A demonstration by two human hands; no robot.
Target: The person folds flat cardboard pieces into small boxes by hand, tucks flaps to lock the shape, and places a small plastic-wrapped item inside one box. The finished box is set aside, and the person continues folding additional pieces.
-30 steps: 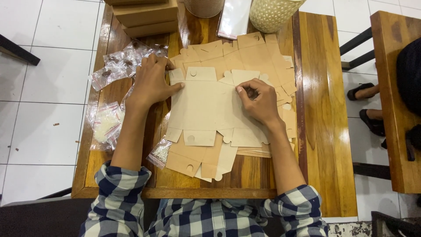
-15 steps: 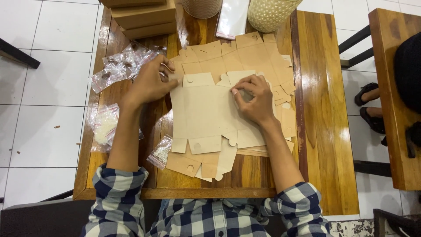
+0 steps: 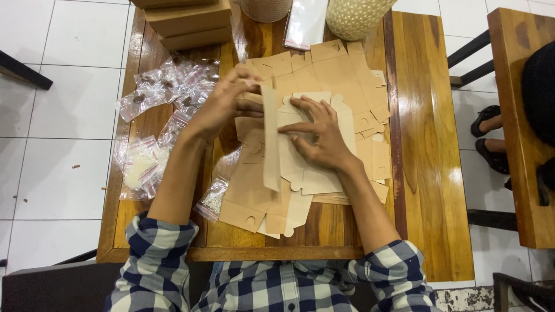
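To crease cleanly, the right hand (image 3: 318, 136) presses flat, fingers spread, on the kraft box blank (image 3: 289, 156) beside the fold, while the left hand (image 3: 225, 104) has its grip pinched on the raised flap (image 3: 270, 138).

sleeves: blue-white checked, rolled at elbows | forearms, hands (image 3: 272, 124): bare

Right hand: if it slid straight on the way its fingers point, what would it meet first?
The right hand lies flat on the cardboard blank, fingers pointing left. First in line is probably the raised side flap, which the left hand holds up, though depth is unclear.
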